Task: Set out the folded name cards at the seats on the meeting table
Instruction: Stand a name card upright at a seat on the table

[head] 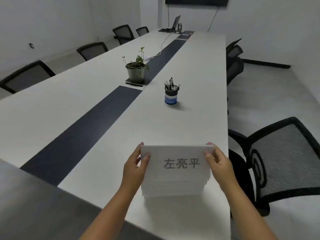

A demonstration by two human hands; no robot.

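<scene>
White name cards (174,170) in a stack stand on the table (107,129) at six o'clock, left grip (136,166) and right grip (219,163) pinching the top card's ends.

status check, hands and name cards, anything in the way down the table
Left hand and right hand grip the name card stack by its ends. Stack at near table corner. Pen cup, potted plant ahead.

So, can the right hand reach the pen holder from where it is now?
Probably yes, with a forward stretch. The right hand would first have to release the name cards; the table between it and the pen holder is bare.
</scene>
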